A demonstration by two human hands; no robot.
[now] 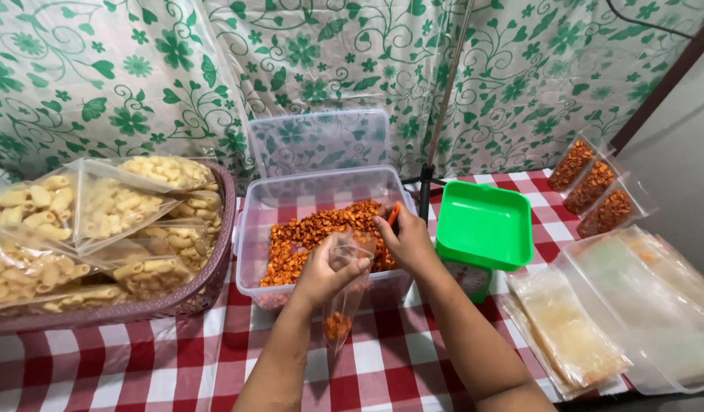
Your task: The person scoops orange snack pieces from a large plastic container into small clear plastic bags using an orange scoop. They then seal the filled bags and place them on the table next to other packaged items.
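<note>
Left hand (321, 272) fingers pinch the small clear plastic bag (343, 301) open, right hand (407, 238) fingers grip an orange scoop (395, 214) just beside; a sagging mouth could spill orange-red snack pieces (306, 238).

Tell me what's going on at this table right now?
A person is bagging orange-red snack pieces. The left hand holds a small clear bag open, a few pieces already at its bottom. The right hand reaches into the clear plastic tub of snacks, gripping an orange scoop. Three filled packets lie at the far right, a basket of pale macaroni bags at the left.
</note>
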